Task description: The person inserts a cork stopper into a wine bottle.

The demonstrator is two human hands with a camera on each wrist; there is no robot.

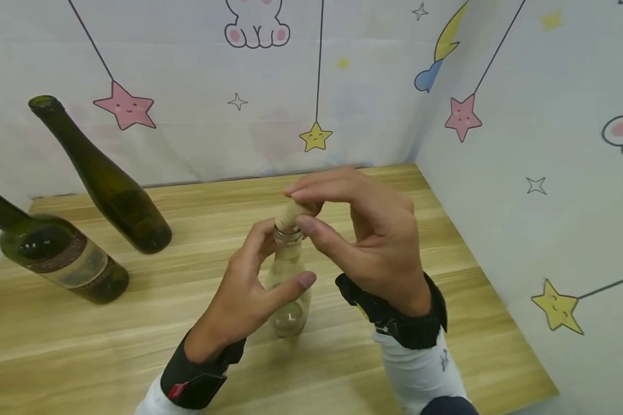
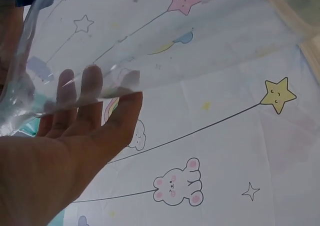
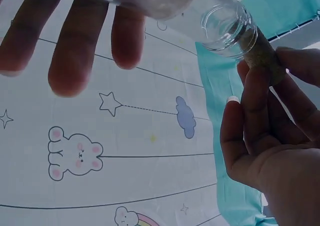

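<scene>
A clear glass bottle (image 1: 289,305) stands on the wooden table in the head view. At its mouth (image 1: 288,233) my right hand (image 1: 376,236) pinches a cork (image 1: 289,214) between thumb and fingers. The cork leans over, its lower end at the rim; the right wrist view shows the cork (image 3: 265,56) there too. My left hand (image 1: 249,294) surrounds the bottle loosely, thumb in front and fingers behind. Those fingers look fairly straight in the left wrist view, partly seen through the glass (image 2: 150,61). Whether they press on it is hard to tell.
Two green glass bottles are at the left of the table: a labelled one (image 1: 78,259) nearer me and a slim one (image 1: 114,190) behind it. Patterned white walls (image 1: 197,132) border the wooden table (image 1: 187,334) at the back and right.
</scene>
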